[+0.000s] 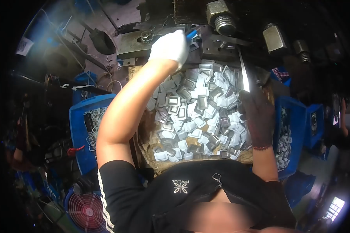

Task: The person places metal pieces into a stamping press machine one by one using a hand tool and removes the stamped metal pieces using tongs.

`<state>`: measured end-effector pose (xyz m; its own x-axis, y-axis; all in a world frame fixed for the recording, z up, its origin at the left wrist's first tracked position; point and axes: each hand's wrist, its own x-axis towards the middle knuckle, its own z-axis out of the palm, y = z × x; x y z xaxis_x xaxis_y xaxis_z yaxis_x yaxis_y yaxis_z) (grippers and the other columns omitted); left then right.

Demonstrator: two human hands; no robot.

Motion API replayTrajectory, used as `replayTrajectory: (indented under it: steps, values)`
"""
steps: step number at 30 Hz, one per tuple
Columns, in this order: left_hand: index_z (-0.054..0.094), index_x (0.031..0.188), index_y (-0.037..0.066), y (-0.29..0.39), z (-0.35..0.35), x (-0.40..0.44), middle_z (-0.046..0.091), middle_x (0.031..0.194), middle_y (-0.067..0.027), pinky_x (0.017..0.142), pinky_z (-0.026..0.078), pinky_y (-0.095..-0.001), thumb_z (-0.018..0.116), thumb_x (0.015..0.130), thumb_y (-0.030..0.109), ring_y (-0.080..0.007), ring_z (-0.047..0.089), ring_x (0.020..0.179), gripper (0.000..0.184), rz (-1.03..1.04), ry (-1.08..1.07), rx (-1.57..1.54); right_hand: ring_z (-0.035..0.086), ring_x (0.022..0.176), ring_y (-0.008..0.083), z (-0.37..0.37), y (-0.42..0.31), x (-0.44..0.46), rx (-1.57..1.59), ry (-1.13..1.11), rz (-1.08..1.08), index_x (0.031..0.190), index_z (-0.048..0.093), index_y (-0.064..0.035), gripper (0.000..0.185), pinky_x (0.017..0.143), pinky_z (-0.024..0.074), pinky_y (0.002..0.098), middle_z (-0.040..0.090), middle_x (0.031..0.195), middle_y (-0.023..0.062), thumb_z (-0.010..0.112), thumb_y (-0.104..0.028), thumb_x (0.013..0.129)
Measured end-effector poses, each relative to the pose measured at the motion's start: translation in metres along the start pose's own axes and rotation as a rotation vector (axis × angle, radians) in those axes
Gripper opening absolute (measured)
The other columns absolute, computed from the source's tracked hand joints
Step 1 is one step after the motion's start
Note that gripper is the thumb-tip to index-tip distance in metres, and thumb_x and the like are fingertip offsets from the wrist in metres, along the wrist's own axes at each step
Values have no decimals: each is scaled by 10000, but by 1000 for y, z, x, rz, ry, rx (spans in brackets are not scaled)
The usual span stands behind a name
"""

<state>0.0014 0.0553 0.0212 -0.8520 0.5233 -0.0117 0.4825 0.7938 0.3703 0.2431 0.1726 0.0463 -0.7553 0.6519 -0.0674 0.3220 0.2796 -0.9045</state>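
My left hand (170, 48), in a white glove, is closed round a blue tool (192, 35) at the machine's metal plate (134, 46). Beside its fingertips lies a small metal frame (194, 46). My right hand (258, 116), in a dark glove, is closed on a long, pointed metal tool (244, 75), whose far end reaches toward the machine bolts. Between my arms, many small rectangular metal pieces (202, 102) lie heaped on a brown work surface (147, 144).
Large bolts (225, 24) hang over the far side. Blue bins with metal pieces stand at the left (79, 136) and right (298, 136). A round fan (89, 212) is at the lower left. Thin wires curve at the upper left.
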Motion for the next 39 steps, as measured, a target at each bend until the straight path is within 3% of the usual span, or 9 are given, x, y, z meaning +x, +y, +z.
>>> replayTrajectory:
  steps: [3, 7, 12, 15, 20, 26, 34, 38, 39]
  values:
    - [672, 1032, 36, -26, 9, -25, 694, 915, -222, 812, 530, -433, 666, 885, 382, -374, 683, 879, 377, 131, -80, -130, 552, 603, 90, 7, -2, 11, -97, -17, -40, 1273, 614, -51, 374, 556, 460, 261, 624, 763, 68, 615, -114, 905]
    - [671, 1039, 40, -45, 32, -68, 643, 994, -178, 847, 510, -436, 767, 798, 402, -356, 636, 973, 446, 398, -166, -166, 600, 644, 117, 22, 9, 24, -136, -22, -107, 1236, 635, -72, 354, 605, 490, 290, 649, 789, 102, 625, -162, 894]
    - [670, 1051, 59, -44, 28, -83, 658, 1006, -163, 827, 517, -440, 798, 764, 343, -389, 642, 956, 423, 265, -173, -122, 614, 663, 128, 26, 22, 28, -208, 52, -126, 1231, 640, -82, 353, 625, 498, 294, 660, 833, 108, 641, -136, 883]
    - [663, 1032, 36, -47, 25, -80, 701, 964, -121, 796, 529, -388, 812, 774, 299, -319, 682, 897, 397, 78, -171, -217, 587, 659, 93, 16, 40, 29, -157, 109, -154, 1285, 619, -78, 402, 599, 482, 257, 656, 849, 67, 647, -91, 885]
    - [669, 992, 16, -68, 32, -79, 693, 868, -91, 686, 512, -296, 797, 813, 293, -154, 648, 739, 354, -150, -220, -970, 542, 662, 38, -4, 3, -24, 127, -18, 256, 1346, 581, -47, 445, 570, 456, 192, 636, 860, -6, 659, -60, 907]
    - [637, 1032, 12, -53, 30, -87, 640, 826, -46, 563, 475, -204, 750, 884, 170, -87, 569, 629, 244, -312, -520, -1808, 560, 659, 52, 7, 8, -60, 149, -286, 230, 1337, 576, -12, 412, 585, 482, 211, 646, 871, 9, 654, -87, 939]
    - [572, 1077, -7, -43, 37, -100, 647, 955, -102, 586, 517, -232, 694, 921, 126, -108, 596, 726, 239, -312, -463, -2001, 592, 678, 76, 12, 15, -63, 146, -390, 153, 1332, 573, -1, 408, 600, 496, 234, 665, 847, 40, 654, -105, 946]
    - [617, 987, 30, -35, 36, -104, 646, 860, -76, 578, 503, -248, 695, 930, 218, -112, 579, 661, 212, -262, -483, -1829, 576, 669, 73, 17, 4, -57, 89, -341, 128, 1333, 574, -8, 421, 597, 485, 228, 660, 841, 33, 666, -144, 946]
    - [633, 950, 49, -34, 37, -105, 618, 764, -39, 578, 497, -256, 702, 924, 264, -116, 562, 612, 228, -396, -464, -1669, 572, 666, 72, 17, -1, -56, 57, -320, 146, 1333, 575, -11, 426, 596, 482, 226, 659, 841, 30, 671, -156, 945]
